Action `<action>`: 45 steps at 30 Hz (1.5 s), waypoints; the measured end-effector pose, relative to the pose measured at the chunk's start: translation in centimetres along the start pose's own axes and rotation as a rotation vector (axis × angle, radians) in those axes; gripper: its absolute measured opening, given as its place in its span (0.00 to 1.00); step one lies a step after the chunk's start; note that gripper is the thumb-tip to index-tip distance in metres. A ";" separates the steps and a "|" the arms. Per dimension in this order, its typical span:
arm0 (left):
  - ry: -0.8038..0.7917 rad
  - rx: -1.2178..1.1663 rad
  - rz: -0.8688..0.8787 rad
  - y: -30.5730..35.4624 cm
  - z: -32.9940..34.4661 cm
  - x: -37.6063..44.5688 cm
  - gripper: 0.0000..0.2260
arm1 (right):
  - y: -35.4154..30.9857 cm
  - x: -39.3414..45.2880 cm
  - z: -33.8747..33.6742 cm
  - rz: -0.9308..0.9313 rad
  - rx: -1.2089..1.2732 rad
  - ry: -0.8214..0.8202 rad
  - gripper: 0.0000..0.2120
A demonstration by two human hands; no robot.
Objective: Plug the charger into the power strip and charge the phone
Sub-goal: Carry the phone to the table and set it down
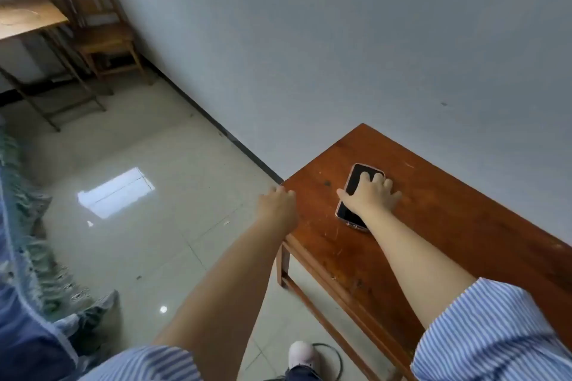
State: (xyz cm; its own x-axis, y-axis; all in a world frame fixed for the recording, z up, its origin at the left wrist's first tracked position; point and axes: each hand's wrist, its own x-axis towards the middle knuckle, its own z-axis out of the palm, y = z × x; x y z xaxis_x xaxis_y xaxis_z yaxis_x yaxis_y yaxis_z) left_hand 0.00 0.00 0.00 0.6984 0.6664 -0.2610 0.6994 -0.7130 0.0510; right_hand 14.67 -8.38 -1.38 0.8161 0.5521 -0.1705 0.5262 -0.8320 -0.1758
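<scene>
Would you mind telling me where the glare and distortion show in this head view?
In the head view, a bright window reflection glares on the tiled floor; wide-angle distortion tilts the wall and table; the phone under the right hand stays fairly sharp.

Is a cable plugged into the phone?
No: the phone lies on the table under the right hand, no cable attached.

Both arms outstretched, right hand (pixel 370 195) palm-down with fingers spread, left hand (pixel 277 204) loosely curled.
</scene>
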 end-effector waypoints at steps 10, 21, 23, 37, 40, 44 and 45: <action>-0.077 -0.179 -0.030 0.1 7.1 6.1 0.24 | -1.0 7.1 5.9 0.124 0.042 -0.086 0.29; -0.053 -0.230 0.056 -2.5 7.1 6.8 0.24 | 0.2 7.8 4.9 -0.101 0.025 -0.032 0.23; -0.019 -0.253 -0.007 -4.1 6.3 7.4 0.24 | -1.0 8.4 4.3 -0.153 0.022 -0.033 0.23; 0.213 -0.130 -0.396 -33.3 -3.3 9.8 0.26 | -35.4 9.0 5.2 -0.738 0.067 -0.080 0.23; 0.240 -0.126 -0.458 -41.1 -5.6 9.9 0.24 | -44.4 8.5 5.0 -0.799 0.095 -0.080 0.23; 0.304 -0.153 -0.548 -51.6 -9.2 10.4 0.21 | -56.7 8.2 4.6 -0.885 0.141 -0.058 0.23; 0.320 -0.156 -0.569 -54.2 -10.0 10.6 0.21 | -59.7 8.3 4.5 -0.913 0.151 -0.049 0.22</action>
State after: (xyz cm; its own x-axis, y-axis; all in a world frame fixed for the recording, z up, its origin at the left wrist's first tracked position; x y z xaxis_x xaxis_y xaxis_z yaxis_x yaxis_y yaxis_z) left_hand -28.98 47.90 4.15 0.2077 0.9782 0.0093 0.9689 -0.2070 0.1354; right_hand -11.02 46.17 3.37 0.0879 0.9945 0.0564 0.9205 -0.0594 -0.3861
